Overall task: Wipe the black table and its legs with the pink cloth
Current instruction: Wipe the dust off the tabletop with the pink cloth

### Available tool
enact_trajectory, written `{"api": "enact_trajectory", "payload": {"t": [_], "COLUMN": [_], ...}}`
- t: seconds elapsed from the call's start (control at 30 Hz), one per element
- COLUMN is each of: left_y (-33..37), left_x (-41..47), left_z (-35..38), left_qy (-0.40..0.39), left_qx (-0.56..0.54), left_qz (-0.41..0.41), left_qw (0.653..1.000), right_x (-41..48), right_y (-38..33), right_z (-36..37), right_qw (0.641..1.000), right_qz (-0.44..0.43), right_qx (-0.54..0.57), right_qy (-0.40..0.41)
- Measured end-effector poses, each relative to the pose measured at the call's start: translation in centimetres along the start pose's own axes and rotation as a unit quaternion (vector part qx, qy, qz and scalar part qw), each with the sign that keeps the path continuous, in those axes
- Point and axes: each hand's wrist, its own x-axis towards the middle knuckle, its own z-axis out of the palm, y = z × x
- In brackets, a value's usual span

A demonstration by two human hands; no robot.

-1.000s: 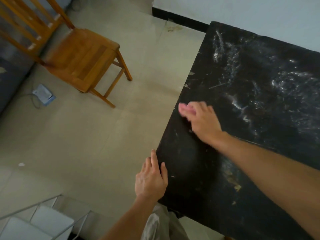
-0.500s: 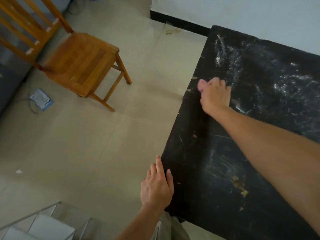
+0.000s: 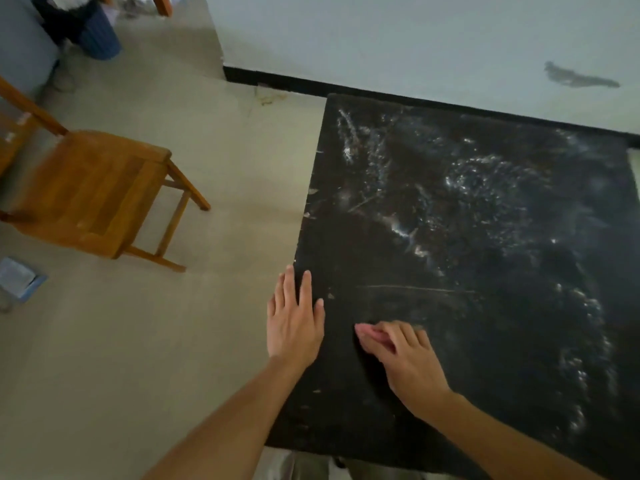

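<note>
Right hand (image 3: pixel 405 362) is down on the black table (image 3: pixel 485 306), near its front left corner. Fingers are bent over the pink cloth (image 3: pixel 369 332), gripping it against the top. Most of the cloth is hidden under the palm and only a pink edge pokes out past the fingertips, on the side facing the other hand. It's blurred there, so how tightly it's bunched I can't tell.

Left hand (image 3: pixel 294 323) sits just beside the right, not touching it. It lies flat with fingers straight and together, holding nothing, resting on the table's left edge with part of it hanging over the floor (image 3: pixel 173 341).

White smears (image 3: pixel 485 188) cover the tabletop beyond the right hand, toward the wall (image 3: pixel 415 39). A long thin scratch (image 3: pixel 415 289) runs just ahead of the fingertips.

A wooden chair (image 3: pixel 97 188) stands well off to the left of both hands.
</note>
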Motion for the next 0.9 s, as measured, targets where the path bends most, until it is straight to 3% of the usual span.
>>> {"api": "enact_trajectory", "payload": {"t": [0.1, 0.17, 0.23, 0.3, 0.37, 0.47, 0.57, 0.63, 0.7, 0.8, 0.83, 0.9], "left_y": [0.7, 0.8, 1.0, 1.0, 0.9, 0.9, 1.0, 0.9, 0.8, 0.8, 0.8, 0.7], "left_x": [1.3, 1.3, 1.8, 1.8, 1.8, 1.9, 1.8, 1.8, 2.0, 1.8, 1.7, 1.7], "left_z": [0.8, 1.4, 2.1, 2.6, 2.7, 2.7, 2.9, 3.1, 3.2, 3.3, 3.3, 3.3], "left_qy": [-0.025, -0.024, -0.018, -0.008, 0.008, 0.017, 0.029, 0.045, 0.049, 0.040, 0.043, 0.042], "left_qx": [0.018, 0.026, 0.022, 0.015, 0.013, 0.009, 0.007, 0.005, 0.005, -0.002, -0.003, -0.005], "left_qz": [-0.015, -0.016, -0.016, -0.023, -0.023, -0.022, -0.028, -0.026, -0.027, -0.032, -0.031, -0.028], "left_qw": [0.999, 0.999, 0.999, 1.000, 1.000, 1.000, 0.999, 0.999, 0.998, 0.999, 0.999, 0.999], "right_x": [0.8, 3.5, 7.3, 10.6, 12.2, 10.1, 6.0, 7.3, 12.1, 18.3, 18.7, 17.4], "right_y": [2.3, 6.0, 11.1, 14.9, 15.8, 11.8, 7.4, 9.0, 12.6, 17.3, 17.1, 14.7], "right_z": [0.5, 0.4, -0.2, -2.2, -4.2, -4.4, -1.1, -0.3, -1.5, -5.3, -6.1, -6.1], "right_qw": [0.998, 0.994, 0.983, 0.969, 0.958, 0.973, 0.987, 0.984, 0.992, 0.979, 0.977, 0.983], "right_qz": [-0.033, -0.005, 0.075, 0.185, 0.221, 0.086, -0.118, -0.154, -0.024, 0.170, 0.175, 0.103], "right_qx": [0.012, 0.015, -0.001, 0.011, 0.022, 0.055, 0.022, 0.021, 0.038, 0.029, 0.026, 0.027], "right_qy": [0.054, 0.113, 0.166, 0.166, 0.184, 0.206, 0.104, 0.083, 0.118, 0.104, 0.120, 0.148]}}
